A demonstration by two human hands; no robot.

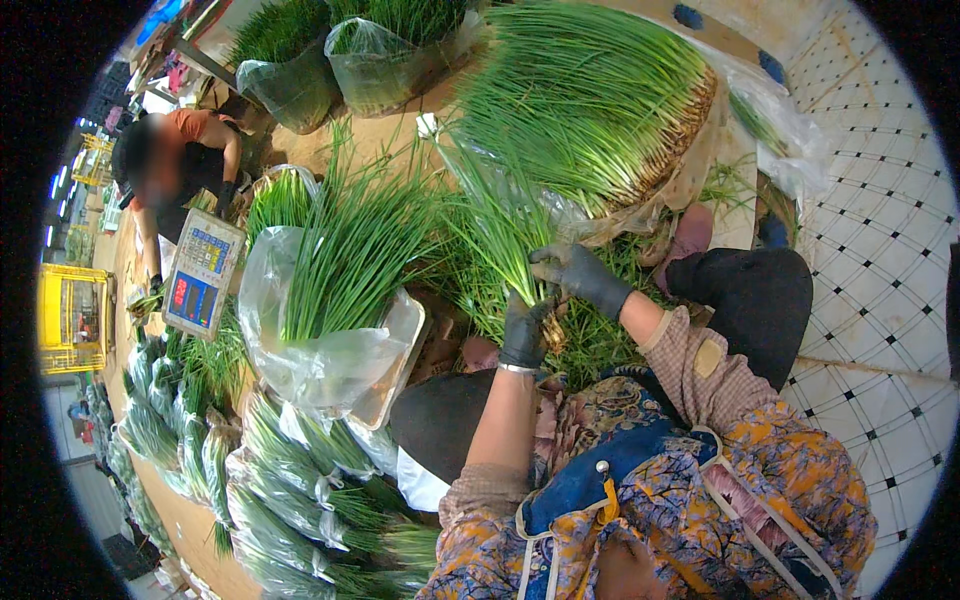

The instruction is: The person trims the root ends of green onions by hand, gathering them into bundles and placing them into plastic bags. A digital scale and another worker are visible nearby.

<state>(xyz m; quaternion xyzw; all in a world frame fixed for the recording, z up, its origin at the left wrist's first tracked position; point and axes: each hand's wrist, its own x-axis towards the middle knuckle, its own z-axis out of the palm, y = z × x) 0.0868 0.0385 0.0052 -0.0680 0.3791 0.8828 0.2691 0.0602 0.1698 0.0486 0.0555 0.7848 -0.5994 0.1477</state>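
Note:
My left hand (pixel 523 334), in a dark glove, grips a small bunch of scallions (pixel 511 251) near its root end. The green leaves fan away from me and the roots hang below my fingers. My right hand (pixel 589 279), gloved too, has curled fingers against the lower stems of that bunch; whether they pinch a stem is hidden. Loose green trimmings (pixel 600 337) cover the ground under both hands. Beyond them lies a large pile of scallions (pixel 592 97), its brown roots facing right.
To the left, a plastic bag of scallions (pixel 352 262) rests on a scale's metal tray (pixel 409 360), beside the scale display (pixel 202 274). Several bagged bundles (pixel 277 480) lie at lower left. Another person (pixel 180 165) bends at upper left. Filled bags (pixel 390 67) stand behind.

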